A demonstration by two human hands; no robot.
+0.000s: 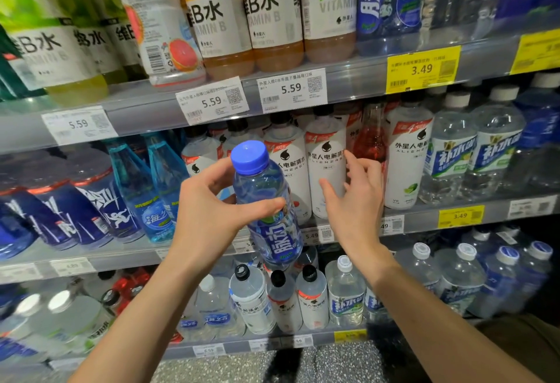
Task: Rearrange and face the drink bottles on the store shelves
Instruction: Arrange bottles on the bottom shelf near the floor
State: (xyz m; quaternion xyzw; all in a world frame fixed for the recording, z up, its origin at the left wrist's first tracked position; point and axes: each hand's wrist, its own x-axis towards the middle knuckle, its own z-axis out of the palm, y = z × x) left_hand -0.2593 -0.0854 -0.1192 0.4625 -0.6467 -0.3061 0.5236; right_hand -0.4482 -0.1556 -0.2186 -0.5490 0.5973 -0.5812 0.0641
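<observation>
Two bare forearms reached toward store shelves. Left hand point(209, 207) gripped a blue-capped sports drink bottle point(266, 207), tilted, at centre frame before the middle shelf point(424, 219). Right hand point(354, 197), at three o'clock of it, was released, fingers spread against a white electrolyte water bottle point(325, 170).
</observation>
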